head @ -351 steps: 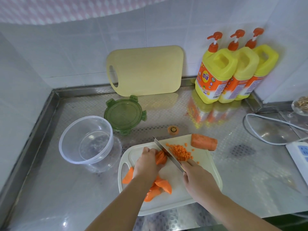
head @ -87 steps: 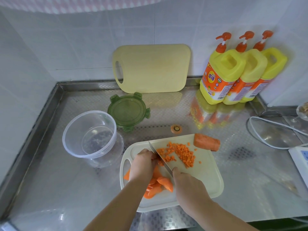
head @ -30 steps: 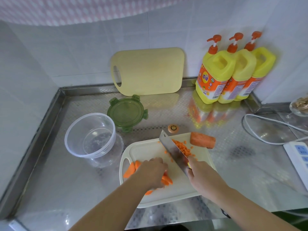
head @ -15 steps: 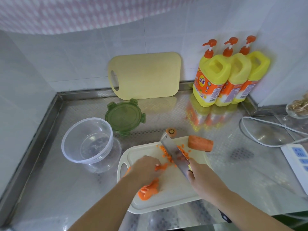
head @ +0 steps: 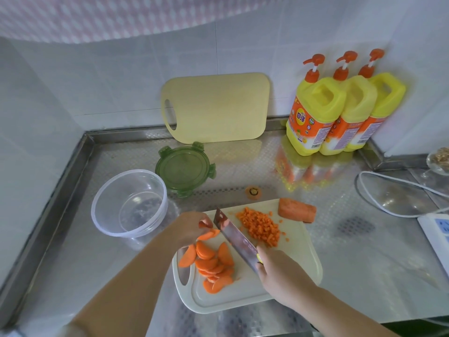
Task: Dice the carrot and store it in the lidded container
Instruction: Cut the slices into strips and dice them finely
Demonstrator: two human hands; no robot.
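Note:
On the white cutting board (head: 301, 263) lie a fan of carrot slices (head: 211, 263), a heap of diced carrot (head: 261, 224) and an uncut carrot chunk (head: 297, 209) at the far right corner. My left hand (head: 192, 227) pinches a few carrot slices (head: 208, 235) beside the blade. My right hand (head: 279, 271) grips the handle of the knife (head: 234, 235), whose blade points away to the upper left, between the slices and the dice. The clear round container (head: 128, 203) stands empty to the board's left, and its green lid (head: 185, 167) lies behind it.
A carrot end (head: 253, 192) lies on the steel counter behind the board. A yellow cutting board (head: 216, 110) leans on the tiled wall. Three yellow pump bottles (head: 340, 113) stand at the back right. A white cable (head: 388, 188) and power strip (head: 437, 229) lie at right.
My left hand has lifted off the pile and now pinches a few slices by the blade. The slices now lie spread out. The knife blade has come nearer and lower on the board.

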